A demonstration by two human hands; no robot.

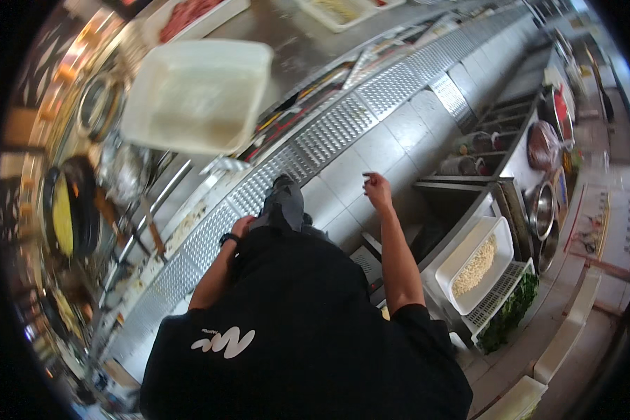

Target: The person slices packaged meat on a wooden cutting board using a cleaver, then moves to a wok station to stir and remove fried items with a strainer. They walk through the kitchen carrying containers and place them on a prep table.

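Note:
My right hand [378,190] is in the air over the tiled floor [386,137], with loosely bent fingers and nothing in them. Close against my body is my left hand [243,226], a dark watch on its wrist; its fingers are partly hidden by my dark clothing. To the upper left, at the edge of a metal worktop [286,58], a large white plastic tub [199,79] shows a little cloudy content or residue at the bottom. A grooved metal strip [315,144] runs between the worktop side and the tiles.
On the right, a white bin of pale chopped food [472,268] stands beside a basket of leafy greens [512,312]. Steel bowls [541,207] and a filled plastic bag [543,146] are farther along. Black woks [71,205] are at left. A tray of red meat [189,18] lies at the top.

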